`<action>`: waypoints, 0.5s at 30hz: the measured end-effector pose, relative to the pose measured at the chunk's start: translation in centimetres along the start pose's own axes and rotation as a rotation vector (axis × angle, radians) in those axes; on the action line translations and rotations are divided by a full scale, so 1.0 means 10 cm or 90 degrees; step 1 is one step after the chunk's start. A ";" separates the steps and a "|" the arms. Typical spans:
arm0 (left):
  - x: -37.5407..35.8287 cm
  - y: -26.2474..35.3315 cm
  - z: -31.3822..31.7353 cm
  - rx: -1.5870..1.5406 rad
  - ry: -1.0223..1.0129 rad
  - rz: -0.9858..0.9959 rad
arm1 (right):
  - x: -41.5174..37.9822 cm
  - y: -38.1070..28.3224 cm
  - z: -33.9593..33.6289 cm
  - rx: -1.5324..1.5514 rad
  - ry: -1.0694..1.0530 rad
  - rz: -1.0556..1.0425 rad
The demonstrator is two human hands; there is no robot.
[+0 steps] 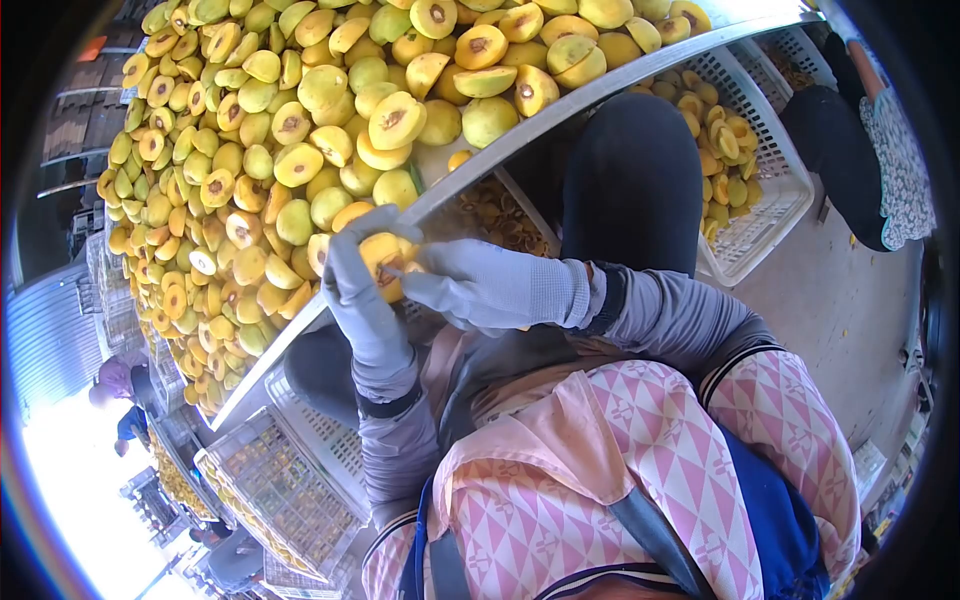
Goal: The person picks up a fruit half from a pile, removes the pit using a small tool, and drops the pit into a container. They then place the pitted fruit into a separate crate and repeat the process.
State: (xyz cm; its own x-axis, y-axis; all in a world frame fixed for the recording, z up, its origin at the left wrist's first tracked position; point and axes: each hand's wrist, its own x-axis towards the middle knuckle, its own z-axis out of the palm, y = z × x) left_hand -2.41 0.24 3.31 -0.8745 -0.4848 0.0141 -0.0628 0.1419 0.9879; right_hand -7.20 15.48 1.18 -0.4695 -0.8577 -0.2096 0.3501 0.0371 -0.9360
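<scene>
A halved yellow fruit with a brown centre is held in my gloved left hand, its fingers wrapped round the fruit. Against the cut face of that fruit is my gloved right hand, fingers closed together; a small tool tip seems to show at its fingertips, but most of it is hidden. Both hands are just past the near edge of a table, above my lap. Piled on the table are many halved yellow-green fruits, some with brown centres showing.
To the right of my knee stands a white crate holding fruit pieces. More fruit pieces lie beneath the table edge. Stacked crates are at lower left. A person is at the upper right; other people appear at far left.
</scene>
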 end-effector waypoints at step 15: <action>-0.13 0.09 0.14 -0.013 0.051 0.026 | -0.06 -0.14 -0.12 0.065 -0.116 0.106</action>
State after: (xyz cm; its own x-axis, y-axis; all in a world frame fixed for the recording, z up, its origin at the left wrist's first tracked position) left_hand -1.95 2.19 4.01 -0.8350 -0.5462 0.0659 -0.0171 0.1454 0.9892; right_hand -8.37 16.58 2.33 -0.2475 -0.9228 -0.2951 0.4947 0.1415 -0.8575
